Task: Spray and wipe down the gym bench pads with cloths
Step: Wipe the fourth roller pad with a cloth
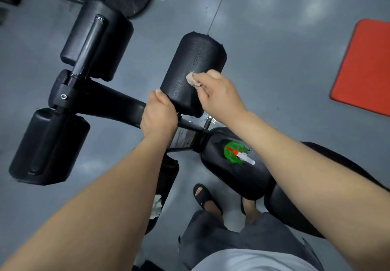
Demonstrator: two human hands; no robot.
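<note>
A black roller pad [194,64] sticks out from the bench's black frame [109,100] in the middle of the view. My right hand [219,95] holds a small pinkish cloth [192,79] pressed against the pad's side. My left hand [158,115] grips the pad's near end where it meets the frame. A green spray bottle [235,152] with a red and white nozzle stands on the black seat pad [234,165] below my right forearm. Droplets show on the seat pad around the bottle.
Two more black roller pads [99,36] [48,146] sit to the left on the frame. A red mat [365,66] lies on the grey floor at right. A crumpled white cloth [156,206] lies by the frame below. My sandalled feet [205,197] stand beside the seat.
</note>
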